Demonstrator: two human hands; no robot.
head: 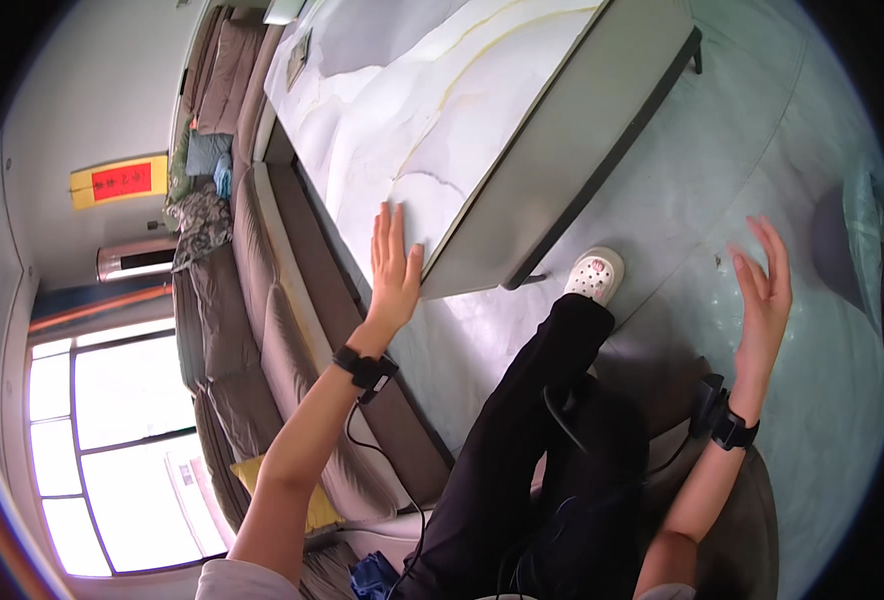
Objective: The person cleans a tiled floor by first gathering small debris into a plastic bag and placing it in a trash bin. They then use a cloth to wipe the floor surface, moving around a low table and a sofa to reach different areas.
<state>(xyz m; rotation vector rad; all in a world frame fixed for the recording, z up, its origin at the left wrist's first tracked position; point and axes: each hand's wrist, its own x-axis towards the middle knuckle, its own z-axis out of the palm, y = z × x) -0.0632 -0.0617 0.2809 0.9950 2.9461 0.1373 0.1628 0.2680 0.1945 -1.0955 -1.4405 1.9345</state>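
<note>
My left hand (393,262) is laid flat at the near corner of a coffee table with a marble-patterned top (382,120). Its fingers lie close together, the thumb stands apart, and it holds nothing. Over the pale floor to the right of the table, my right hand (764,300) hangs in the air with loosely bent, spread fingers and nothing in them. A black strap with a small device (367,371) is around the left wrist; another black wrist strap (733,429) sits on the right, both with cables.
A brown sofa (292,330) runs along the table's left. A small flat object (299,60) lies on the tabletop. At the far right stands a dark bin with a plastic liner (864,217). My foot wears a white clog (596,274) beside a table leg. Beneath me is a dark round seat (749,517).
</note>
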